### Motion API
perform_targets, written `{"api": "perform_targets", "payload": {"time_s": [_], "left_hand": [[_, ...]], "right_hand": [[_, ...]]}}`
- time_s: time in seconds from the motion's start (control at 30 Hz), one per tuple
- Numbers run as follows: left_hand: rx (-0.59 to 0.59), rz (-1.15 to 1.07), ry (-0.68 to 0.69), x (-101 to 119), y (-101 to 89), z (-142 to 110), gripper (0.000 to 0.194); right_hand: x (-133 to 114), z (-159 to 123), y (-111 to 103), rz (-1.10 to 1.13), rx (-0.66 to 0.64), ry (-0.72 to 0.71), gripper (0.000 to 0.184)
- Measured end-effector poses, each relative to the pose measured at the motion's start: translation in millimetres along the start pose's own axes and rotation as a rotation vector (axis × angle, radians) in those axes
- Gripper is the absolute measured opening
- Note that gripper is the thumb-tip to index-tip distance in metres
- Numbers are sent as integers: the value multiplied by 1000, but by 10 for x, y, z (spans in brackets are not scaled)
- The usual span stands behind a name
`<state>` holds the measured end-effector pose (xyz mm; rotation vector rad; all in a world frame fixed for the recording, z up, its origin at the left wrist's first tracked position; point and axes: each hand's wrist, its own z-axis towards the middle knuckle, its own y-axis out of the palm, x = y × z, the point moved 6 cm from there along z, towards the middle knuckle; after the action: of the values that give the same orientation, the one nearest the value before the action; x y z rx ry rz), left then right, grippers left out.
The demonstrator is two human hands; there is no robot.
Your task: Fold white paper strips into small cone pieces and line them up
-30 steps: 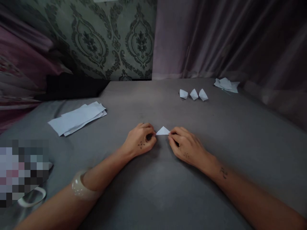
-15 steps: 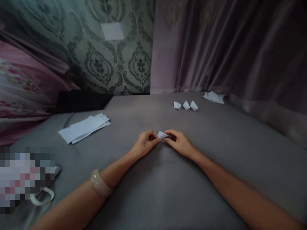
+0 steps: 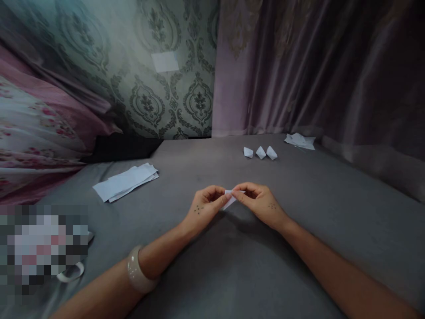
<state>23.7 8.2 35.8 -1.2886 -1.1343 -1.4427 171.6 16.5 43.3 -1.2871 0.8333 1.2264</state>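
Between my two hands is a small folded piece of white paper, held above the grey sheet. My left hand pinches its left side between thumb and fingers. On the other side, my right hand is closed on its upper right part, the thumb lying over the paper. A pointed corner hangs down below the thumbs; my fingers cover much of the rest. Farther back, three small folded white paper pieces stand in a row.
Long white paper strips lie stacked at the left. More white paper pieces lie at the back right by the curtain. A black cloth is at the back left. A blurred-out object with a white loop sits front left.
The folded paper has been turned, so its point now hangs downward. My hands are closer together, with the thumbs meeting over it. The whole view has shifted slightly.
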Motion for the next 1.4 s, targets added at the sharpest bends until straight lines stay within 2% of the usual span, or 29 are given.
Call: {"api": "perform_targets", "payload": {"time_s": [0.07,0.13,0.23,0.3,0.5,0.87,1.1,1.4], "left_hand": [[9,0,-3,1,-7,-2,21],[34,-15,21,5,-28,8,19],[100,-85,44,1,-74,23,17],[139,-138,34,-7,-92,24,18],[125,-184,-14,-32,-61,3,21],[49,-172,-55,-116,-18,-8,20],[86,-82,-44,-129,-54,16,19],[84,-79,-58,-171,-59,27,19]], "right_hand": [[-35,-5,-4,-33,19,-54,22],[-48,-6,-42,-20,101,-93,23],[-22,-13,-103,13,248,-99,25],[-1,-16,-92,10,269,-95,23],[-3,-47,10,-26,221,-133,16],[1,-51,33,-79,206,-171,10],[50,-36,35,-10,202,-90,13],[62,-42,96,57,153,-39,19]]}}
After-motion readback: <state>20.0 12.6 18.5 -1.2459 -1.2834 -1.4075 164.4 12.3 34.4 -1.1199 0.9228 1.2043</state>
